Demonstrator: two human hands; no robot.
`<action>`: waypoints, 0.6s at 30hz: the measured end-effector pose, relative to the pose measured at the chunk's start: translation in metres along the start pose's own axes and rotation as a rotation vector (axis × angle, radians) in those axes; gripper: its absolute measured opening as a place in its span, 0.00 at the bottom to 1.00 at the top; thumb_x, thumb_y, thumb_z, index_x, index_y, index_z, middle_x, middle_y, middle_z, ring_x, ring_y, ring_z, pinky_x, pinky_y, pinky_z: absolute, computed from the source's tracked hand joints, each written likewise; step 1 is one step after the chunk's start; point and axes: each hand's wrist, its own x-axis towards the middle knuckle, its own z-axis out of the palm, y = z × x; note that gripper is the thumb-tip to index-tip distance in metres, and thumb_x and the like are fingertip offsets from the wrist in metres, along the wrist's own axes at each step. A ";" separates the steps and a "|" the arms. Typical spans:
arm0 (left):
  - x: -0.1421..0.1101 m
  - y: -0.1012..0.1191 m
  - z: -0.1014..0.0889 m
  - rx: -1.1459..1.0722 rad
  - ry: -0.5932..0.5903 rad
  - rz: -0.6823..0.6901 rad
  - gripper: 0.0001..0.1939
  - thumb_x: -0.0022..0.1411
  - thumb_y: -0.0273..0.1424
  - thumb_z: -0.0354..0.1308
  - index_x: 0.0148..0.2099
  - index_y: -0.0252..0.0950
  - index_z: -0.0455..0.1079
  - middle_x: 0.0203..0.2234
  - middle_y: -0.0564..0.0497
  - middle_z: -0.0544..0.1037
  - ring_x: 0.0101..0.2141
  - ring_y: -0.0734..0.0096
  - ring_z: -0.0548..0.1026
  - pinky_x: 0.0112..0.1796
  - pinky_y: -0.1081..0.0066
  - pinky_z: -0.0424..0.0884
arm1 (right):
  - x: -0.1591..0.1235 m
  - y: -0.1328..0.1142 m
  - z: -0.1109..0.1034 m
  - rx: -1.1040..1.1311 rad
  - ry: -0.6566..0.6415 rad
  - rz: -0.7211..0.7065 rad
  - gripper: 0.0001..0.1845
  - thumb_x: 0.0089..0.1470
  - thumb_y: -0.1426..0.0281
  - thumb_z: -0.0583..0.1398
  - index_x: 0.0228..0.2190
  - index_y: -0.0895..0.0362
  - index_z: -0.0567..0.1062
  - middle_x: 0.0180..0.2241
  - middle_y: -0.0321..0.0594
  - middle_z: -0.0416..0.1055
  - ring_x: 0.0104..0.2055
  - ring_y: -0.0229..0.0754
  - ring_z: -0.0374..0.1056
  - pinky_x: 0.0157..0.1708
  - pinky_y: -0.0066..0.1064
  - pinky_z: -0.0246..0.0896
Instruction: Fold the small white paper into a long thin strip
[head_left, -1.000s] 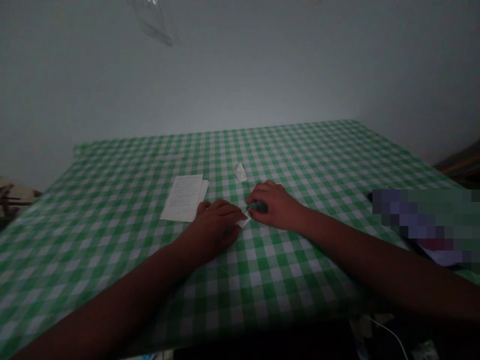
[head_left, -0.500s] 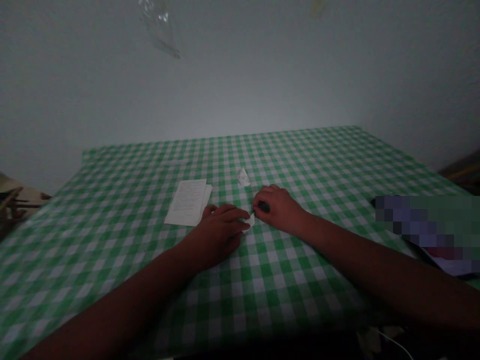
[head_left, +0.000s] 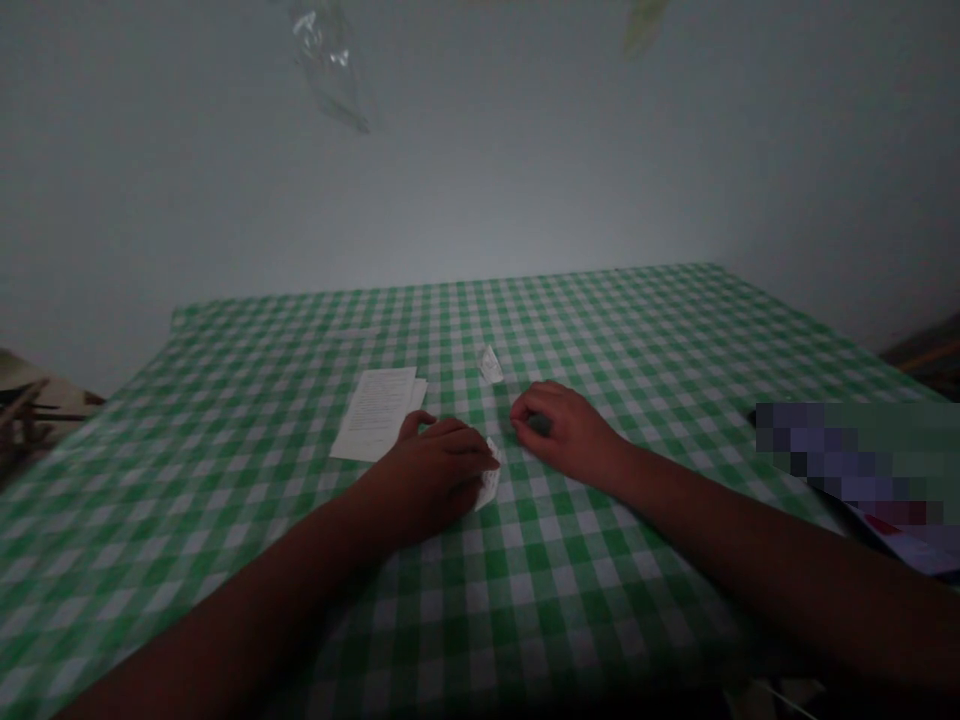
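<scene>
While the left hand (head_left: 431, 475), grip curled, holds the nearer small paper (head_left: 490, 488) on the bench (head_left: 637, 350), the right hand (head_left: 566, 425) curls nearby, contents unclear; steadying seems the step, next calling for light pressure.

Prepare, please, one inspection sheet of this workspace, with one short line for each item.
Surface: checked green-and-white cloth.
Things: paper piece partly under the left hand; white scrap farther off.
Clutter: printed sheets at left; dark-edged object at right, mostly pixelated.
Left hand: fingers over the paper piece; grip unclear.
Right hand: curled, apart from the paper piece; contents unclear.
Cables: thin pale line below the near edge, possibly a cable.
Surroundings: pale wall; clear plastic before it.
</scene>
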 end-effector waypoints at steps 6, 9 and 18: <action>0.002 0.005 -0.001 0.073 -0.010 -0.112 0.08 0.65 0.35 0.56 0.44 0.42 0.73 0.37 0.52 0.75 0.44 0.61 0.70 0.48 0.52 0.53 | -0.002 -0.001 0.001 0.000 -0.075 -0.050 0.03 0.53 0.75 0.60 0.32 0.56 0.72 0.32 0.38 0.71 0.37 0.40 0.66 0.41 0.33 0.58; 0.003 0.007 0.001 0.094 0.009 -0.165 0.07 0.64 0.36 0.57 0.40 0.40 0.73 0.36 0.51 0.74 0.43 0.60 0.70 0.47 0.53 0.56 | -0.005 -0.003 0.003 0.006 -0.150 -0.105 0.03 0.54 0.73 0.60 0.34 0.56 0.72 0.34 0.37 0.72 0.40 0.41 0.66 0.43 0.34 0.58; 0.005 0.003 0.010 -0.016 -0.022 -0.125 0.06 0.66 0.31 0.55 0.42 0.35 0.71 0.39 0.48 0.73 0.43 0.62 0.70 0.46 0.60 0.66 | -0.007 -0.008 0.004 -0.034 -0.297 -0.121 0.02 0.54 0.71 0.61 0.33 0.55 0.74 0.34 0.36 0.73 0.41 0.41 0.66 0.46 0.37 0.53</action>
